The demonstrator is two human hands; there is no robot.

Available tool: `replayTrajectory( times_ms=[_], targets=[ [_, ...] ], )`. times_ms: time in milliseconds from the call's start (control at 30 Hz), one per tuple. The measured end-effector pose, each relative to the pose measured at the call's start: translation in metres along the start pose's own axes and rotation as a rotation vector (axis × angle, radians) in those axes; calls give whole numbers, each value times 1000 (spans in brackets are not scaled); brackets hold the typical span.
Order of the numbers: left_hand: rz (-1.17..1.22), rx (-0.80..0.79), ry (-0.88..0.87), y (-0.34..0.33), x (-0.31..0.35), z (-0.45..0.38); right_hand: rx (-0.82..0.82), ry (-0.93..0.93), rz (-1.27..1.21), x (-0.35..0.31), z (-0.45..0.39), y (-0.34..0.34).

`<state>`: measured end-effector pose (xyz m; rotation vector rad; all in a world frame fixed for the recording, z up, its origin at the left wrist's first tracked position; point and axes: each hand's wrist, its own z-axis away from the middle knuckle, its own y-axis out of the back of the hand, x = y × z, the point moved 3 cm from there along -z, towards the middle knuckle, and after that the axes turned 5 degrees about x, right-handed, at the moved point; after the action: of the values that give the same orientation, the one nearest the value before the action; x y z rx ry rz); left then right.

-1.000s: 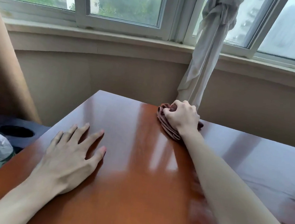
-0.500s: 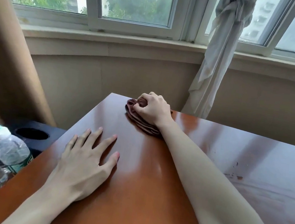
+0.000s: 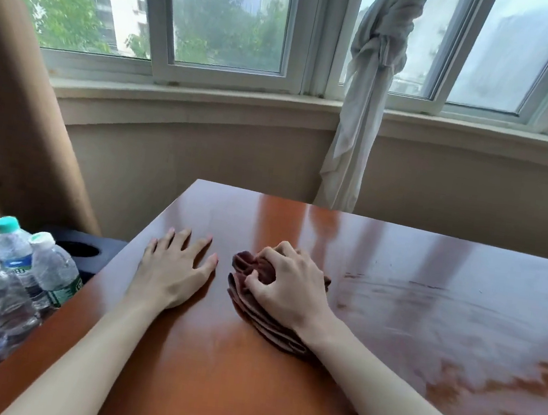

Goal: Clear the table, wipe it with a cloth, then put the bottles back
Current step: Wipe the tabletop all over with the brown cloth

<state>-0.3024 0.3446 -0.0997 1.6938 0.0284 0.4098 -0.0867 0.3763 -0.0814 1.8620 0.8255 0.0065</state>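
Cloth (image 3: 259,276): dark red, soft, bunched in folds; lying on the tabletop (image 3: 393,291) toward the left edge.
Right hand (image 3: 289,292): grip curled round the cloth, pressing down.
Left hand (image 3: 175,271): flat, fingers spread, just beside the cloth.
Bottles (image 3: 12,278): off the left edge; likely light, crushable, best taken mid-body.

- A brown curtain (image 3: 16,127) hangs at the left side, from the top down to the floor area.
- A white sheer curtain (image 3: 363,115) is tied in a knot and hangs in front of the window (image 3: 227,15).
- The window has white frames; behind the glass are green trees (image 3: 59,5) and buildings.
- A beige sill (image 3: 210,99) curves under the window, with a beige wall (image 3: 203,157) below it.
- A black piece with a round hole (image 3: 82,249) stands at the left, low beside the brown curtain.
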Motion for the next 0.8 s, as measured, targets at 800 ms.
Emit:
replayTrajectory(
  times_ms=[800],
  targets=[
    [-29,61,-3,-8,-4,-9,86,-251,148,110,-118,-24]
  ],
)
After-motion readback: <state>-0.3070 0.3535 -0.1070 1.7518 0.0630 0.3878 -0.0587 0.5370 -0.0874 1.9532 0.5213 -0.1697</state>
